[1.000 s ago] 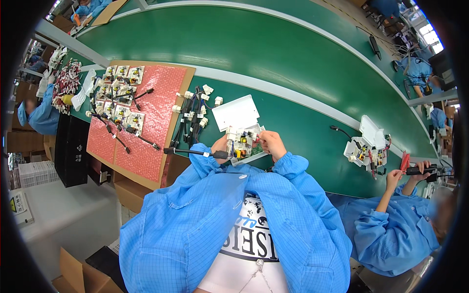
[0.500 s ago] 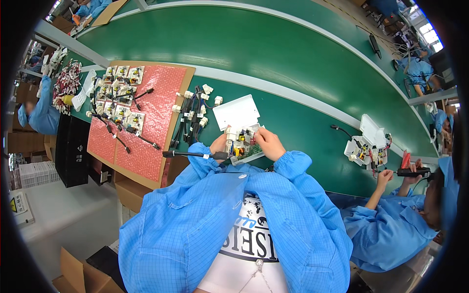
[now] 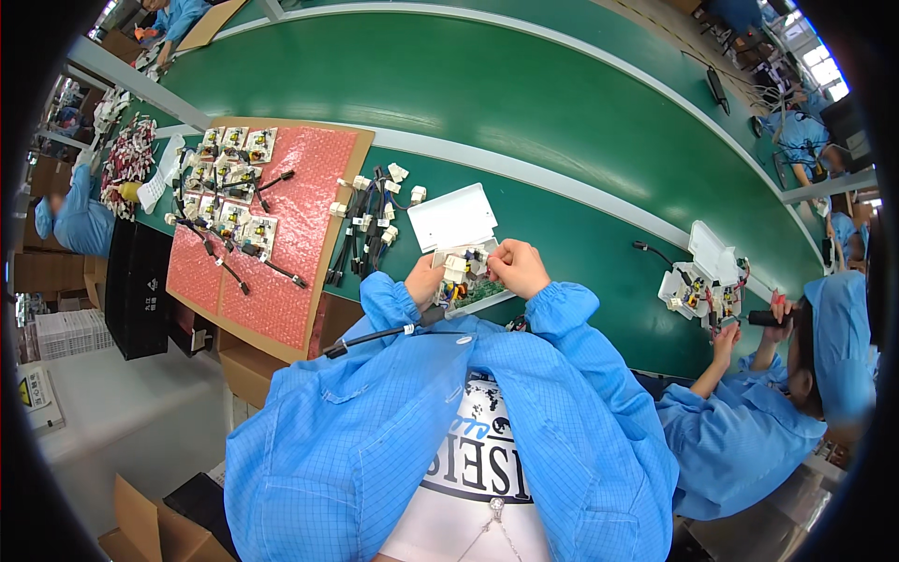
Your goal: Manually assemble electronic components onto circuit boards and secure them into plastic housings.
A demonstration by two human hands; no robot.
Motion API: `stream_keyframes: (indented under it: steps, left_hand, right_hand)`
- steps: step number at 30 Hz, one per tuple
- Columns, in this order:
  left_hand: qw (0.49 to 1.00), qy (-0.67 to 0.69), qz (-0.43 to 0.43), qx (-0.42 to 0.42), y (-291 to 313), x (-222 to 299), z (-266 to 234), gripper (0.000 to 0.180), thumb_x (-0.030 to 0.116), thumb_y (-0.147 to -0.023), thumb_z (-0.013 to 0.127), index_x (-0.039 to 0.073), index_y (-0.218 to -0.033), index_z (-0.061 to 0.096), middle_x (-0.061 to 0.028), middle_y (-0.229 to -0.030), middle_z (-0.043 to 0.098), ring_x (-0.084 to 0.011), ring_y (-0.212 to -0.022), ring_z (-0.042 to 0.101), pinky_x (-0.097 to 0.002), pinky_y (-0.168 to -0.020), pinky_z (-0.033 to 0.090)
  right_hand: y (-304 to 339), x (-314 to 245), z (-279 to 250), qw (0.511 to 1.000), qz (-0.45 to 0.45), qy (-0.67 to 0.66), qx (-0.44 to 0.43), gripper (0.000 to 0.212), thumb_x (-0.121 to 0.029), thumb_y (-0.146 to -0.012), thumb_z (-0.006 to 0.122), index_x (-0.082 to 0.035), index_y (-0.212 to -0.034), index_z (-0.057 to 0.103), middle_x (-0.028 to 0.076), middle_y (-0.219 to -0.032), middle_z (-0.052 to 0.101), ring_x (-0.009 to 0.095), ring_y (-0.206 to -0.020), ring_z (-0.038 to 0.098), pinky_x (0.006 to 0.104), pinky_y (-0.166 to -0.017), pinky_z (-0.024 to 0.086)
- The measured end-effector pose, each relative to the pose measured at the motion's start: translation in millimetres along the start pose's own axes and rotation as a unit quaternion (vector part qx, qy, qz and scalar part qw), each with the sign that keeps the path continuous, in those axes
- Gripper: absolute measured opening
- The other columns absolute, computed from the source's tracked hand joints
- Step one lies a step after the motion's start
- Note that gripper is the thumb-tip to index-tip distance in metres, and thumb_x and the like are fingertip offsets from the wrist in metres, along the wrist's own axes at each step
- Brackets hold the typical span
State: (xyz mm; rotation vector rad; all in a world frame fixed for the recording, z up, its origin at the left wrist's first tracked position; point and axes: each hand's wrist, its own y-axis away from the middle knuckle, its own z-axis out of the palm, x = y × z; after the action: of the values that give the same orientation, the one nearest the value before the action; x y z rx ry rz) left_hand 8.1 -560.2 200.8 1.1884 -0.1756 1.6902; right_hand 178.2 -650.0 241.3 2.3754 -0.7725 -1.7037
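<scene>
In front of my chest, a small circuit board (image 3: 456,272) with white connectors and yellow parts is tilted over an open white plastic housing (image 3: 487,303). My left hand (image 3: 424,283) is closed on the board's left side. At its right edge my right hand (image 3: 518,270) has thumb and fingers pinched together; what lies between the fingertips is too small to make out. A green surface shows inside the housing below. From the board a black cable (image 3: 375,339) hangs over my left sleeve. A white cover (image 3: 453,217) lies flat just beyond my hands.
To the left, several circuit boards (image 3: 234,175) with cables rest on pink bubble wrap (image 3: 314,178) over cardboard. Loose black cables (image 3: 361,229) with white plugs lie between that and me. On the right, a co-worker (image 3: 749,421) holds a black tool beside another open housing (image 3: 714,253).
The board has tilted between my hands, and its black cable has swung down toward me over my left sleeve. My right hand has shifted slightly left. The co-worker has leaned and moved their hands.
</scene>
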Motion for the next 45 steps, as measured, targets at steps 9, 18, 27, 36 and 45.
stream_keyframes:
  steps: [9,18,27,36,45]
  left_hand:
    - [0.998,-0.027,-0.046,0.024,9.9,5.7,11.6,0.029,0.007,-0.086,0.046,-0.005,-0.112,0.051,-0.0115,-0.102,0.06,-0.0189,-0.09,0.059,-0.0303,-0.08,0.048]
    - [0.986,0.153,-0.025,-0.062,-6.4,-2.3,1.6,0.029,0.009,-0.086,0.047,-0.002,-0.112,0.049,-0.0126,-0.104,0.058,-0.0189,-0.094,0.057,-0.0277,-0.081,0.045]
    - [0.932,-0.347,0.052,0.088,8.6,30.3,-20.4,0.016,0.007,-0.082,0.054,-0.001,-0.095,0.056,-0.0118,-0.083,0.063,-0.0153,-0.071,0.06,-0.0252,-0.058,0.048]
    - [0.966,-0.236,-0.013,0.106,-19.3,25.3,-30.4,0.021,-0.008,-0.077,0.047,-0.005,-0.095,0.057,-0.0136,-0.075,0.064,-0.0195,-0.066,0.064,-0.0279,-0.051,0.053]
    - [0.853,-0.485,0.155,0.116,-41.6,44.9,0.9,0.02,-0.006,-0.071,0.049,0.001,-0.081,0.065,-0.0128,-0.07,0.064,-0.0204,-0.064,0.063,-0.0297,-0.057,0.049]
  right_hand:
    - [0.8,12.4,25.2,0.974,-0.085,0.154,0.141,0.009,-0.005,-0.073,0.052,0.002,-0.067,0.052,0.013,-0.059,0.06,0.02,-0.053,0.061,0.032,-0.051,0.048]
    - [3.1,16.8,-4.9,0.998,-0.04,0.035,0.043,0.012,-0.009,-0.073,0.06,0.001,-0.075,0.053,0.008,-0.058,0.059,0.015,-0.051,0.058,0.0277,-0.047,0.045]
    - [56.4,-6.1,-38.1,0.883,-0.336,0.322,0.057,0.041,-0.004,-0.057,0.069,-0.009,-0.095,0.053,0.015,-0.096,0.048,0.031,-0.089,0.049,0.0373,-0.076,0.041]
    - [23.0,14.4,-24.5,0.789,-0.291,0.541,-0.018,0.059,-0.01,-0.065,0.065,-0.022,-0.119,0.046,0.015,-0.099,0.047,0.029,-0.093,0.049,0.0377,-0.075,0.044]
    - [10.2,18.5,-26.9,0.818,-0.202,0.523,-0.127,0.05,-0.015,-0.068,0.066,-0.011,-0.111,0.042,0.012,-0.083,0.053,0.028,-0.08,0.055,0.0373,-0.065,0.047]
